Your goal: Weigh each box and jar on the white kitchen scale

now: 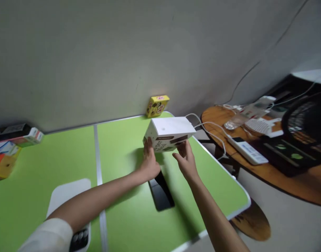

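A white cardboard box (173,126) with dark printing on its side is held up above the green folding table (123,147), slightly tilted. My left hand (149,163) grips the box at its left end, fingers against the side. At the lower right of the box is my right hand (186,159), its fingertips under the edge and its thumb held apart from the box. Below my hands a black smartphone (162,192) lies on the table, its far end partly covered by my left hand.
A small yellow box (157,106) stands by the wall. Several packages (17,135) lie at the far left. A white device (68,190) is partly under my left forearm. On the wooden table (276,182) are a power strip (248,150), a bottle (248,112), cables and a black fan-like object (307,119).
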`<control>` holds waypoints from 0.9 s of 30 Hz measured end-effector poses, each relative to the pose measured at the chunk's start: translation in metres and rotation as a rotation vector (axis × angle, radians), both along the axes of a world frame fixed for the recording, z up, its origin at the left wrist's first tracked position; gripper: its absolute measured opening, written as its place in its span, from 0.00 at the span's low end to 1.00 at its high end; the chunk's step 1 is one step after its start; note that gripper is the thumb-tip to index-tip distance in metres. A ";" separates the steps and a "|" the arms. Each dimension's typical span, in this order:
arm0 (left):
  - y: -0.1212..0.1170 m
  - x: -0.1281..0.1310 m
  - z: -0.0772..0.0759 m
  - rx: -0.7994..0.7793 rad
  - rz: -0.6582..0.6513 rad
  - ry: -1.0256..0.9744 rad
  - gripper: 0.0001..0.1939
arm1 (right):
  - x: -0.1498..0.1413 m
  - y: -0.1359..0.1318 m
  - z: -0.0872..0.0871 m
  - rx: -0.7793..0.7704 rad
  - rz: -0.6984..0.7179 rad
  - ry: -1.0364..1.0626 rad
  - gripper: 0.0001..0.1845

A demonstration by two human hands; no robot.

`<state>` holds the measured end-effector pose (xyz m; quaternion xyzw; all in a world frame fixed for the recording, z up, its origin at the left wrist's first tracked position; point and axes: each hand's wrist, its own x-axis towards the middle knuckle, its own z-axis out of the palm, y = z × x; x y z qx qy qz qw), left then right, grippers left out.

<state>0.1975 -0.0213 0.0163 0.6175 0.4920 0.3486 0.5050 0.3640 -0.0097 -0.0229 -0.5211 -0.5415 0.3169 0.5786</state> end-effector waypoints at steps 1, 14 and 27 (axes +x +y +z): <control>0.021 0.022 -0.008 -0.019 -0.002 0.032 0.57 | 0.018 0.020 -0.008 0.006 -0.014 0.003 0.40; 0.195 0.109 -0.066 0.002 0.085 0.207 0.59 | 0.093 0.223 -0.063 0.046 -0.067 -0.015 0.38; 0.264 0.099 -0.095 0.132 0.207 0.294 0.45 | 0.079 0.262 -0.086 0.021 -0.057 -0.108 0.48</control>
